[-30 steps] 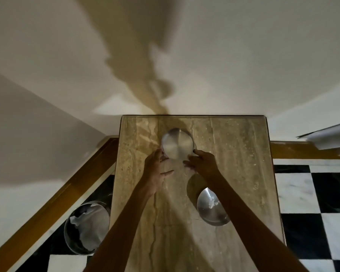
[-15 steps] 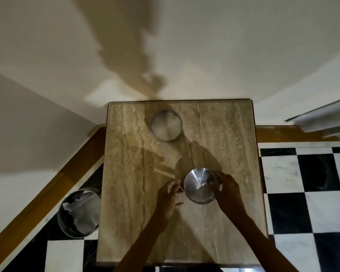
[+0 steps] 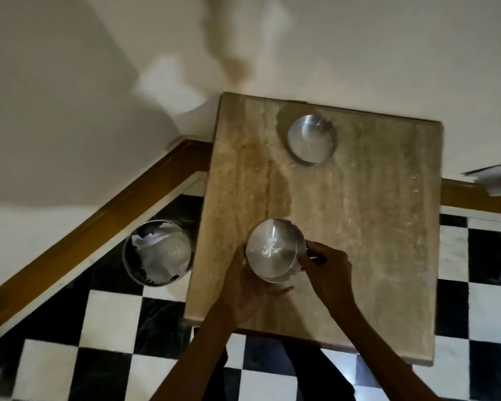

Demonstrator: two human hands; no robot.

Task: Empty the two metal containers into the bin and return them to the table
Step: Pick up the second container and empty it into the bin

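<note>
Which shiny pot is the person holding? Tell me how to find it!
Find the brown stone table against the wall. Two round metal pots are there: one far pot sits alone near the wall, and the near pot is by the table's left edge, close to the bin on the checkered floor. The near pot is the one, with the left hand and right hand holding its sides.

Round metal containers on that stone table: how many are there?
2. One round metal container sits at the table's far edge; the other is near the front, held between the left hand and right hand.
</note>
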